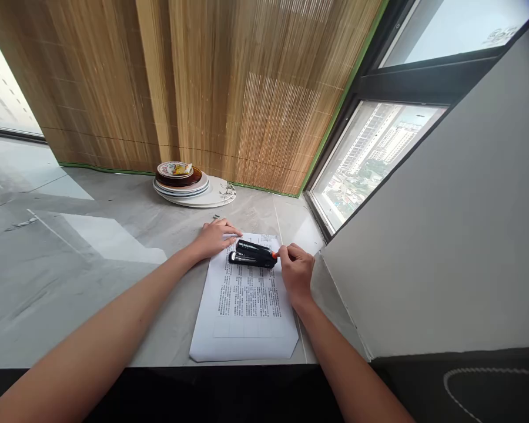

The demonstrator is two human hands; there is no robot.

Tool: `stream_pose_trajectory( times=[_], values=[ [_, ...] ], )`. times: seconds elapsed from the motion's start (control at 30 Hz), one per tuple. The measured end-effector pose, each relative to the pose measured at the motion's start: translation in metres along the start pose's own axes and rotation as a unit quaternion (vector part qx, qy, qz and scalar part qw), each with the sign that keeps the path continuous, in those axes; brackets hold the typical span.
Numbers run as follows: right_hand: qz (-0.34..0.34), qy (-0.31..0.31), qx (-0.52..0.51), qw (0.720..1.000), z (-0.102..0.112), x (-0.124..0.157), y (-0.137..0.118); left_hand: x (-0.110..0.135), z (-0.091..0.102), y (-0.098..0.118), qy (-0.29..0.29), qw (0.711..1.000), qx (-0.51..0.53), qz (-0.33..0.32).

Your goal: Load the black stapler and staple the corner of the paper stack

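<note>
A black stapler [252, 262] lies across a stack of printed paper [244, 329] with cut corners. One long black part of it sits beside another, and a small orange piece [274, 255] shows at its right end. The thumb and fingers of my right hand [296, 267] are pinched at that orange end. My left hand [218, 237] rests with fingers stretched out at the upper left edge of the paper, near the stapler's left end and holding nothing.
Stacked plates [194, 197] stand at the back before a bamboo blind [203, 88]. A small dark bit [216, 217] lies behind my left hand. A white wall [445, 235] and a window [379, 153] bound the right side. The grey ledge [171, 317] ends at the front.
</note>
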State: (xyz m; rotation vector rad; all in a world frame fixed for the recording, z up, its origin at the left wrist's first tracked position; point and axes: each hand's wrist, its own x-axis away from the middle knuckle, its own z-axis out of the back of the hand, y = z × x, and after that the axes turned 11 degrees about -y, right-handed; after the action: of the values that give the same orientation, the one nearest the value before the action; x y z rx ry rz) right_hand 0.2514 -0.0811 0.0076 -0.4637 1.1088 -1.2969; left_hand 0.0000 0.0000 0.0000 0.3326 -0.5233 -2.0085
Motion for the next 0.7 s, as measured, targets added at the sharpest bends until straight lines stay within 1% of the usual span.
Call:
stream_pose_trajectory(
  times=[0.17, 0.37, 0.5, 0.6, 0.7],
  values=[
    [0.006, 0.005, 0.007, 1.0, 0.0, 0.0005, -0.0017, -0.0032, 0.0041, -0.003, -0.008, 0.998, 0.065, 0.009],
    [0.009, 0.008, 0.011, 1.0, -0.0015, 0.0004, -0.0012, -0.0042, 0.0035, -0.006, 0.005, 0.996, 0.092, -0.005],
    [0.022, 0.007, -0.006, 1.0, -0.0001, 0.001, -0.0041, -0.0046, 0.0032, -0.0071, 0.004, 0.995, 0.101, -0.005],
    [0.065, -0.03, -0.039, 0.997, 0.0005, 0.0005, -0.0081, -0.0049, 0.0028, -0.0073, 0.005, 0.995, 0.099, -0.002],
    [0.09, -0.115, -0.047, 0.988, -0.0027, -0.0008, -0.0086, -0.0054, 0.002, -0.0081, 0.008, 0.995, 0.099, -0.008]
  ],
)
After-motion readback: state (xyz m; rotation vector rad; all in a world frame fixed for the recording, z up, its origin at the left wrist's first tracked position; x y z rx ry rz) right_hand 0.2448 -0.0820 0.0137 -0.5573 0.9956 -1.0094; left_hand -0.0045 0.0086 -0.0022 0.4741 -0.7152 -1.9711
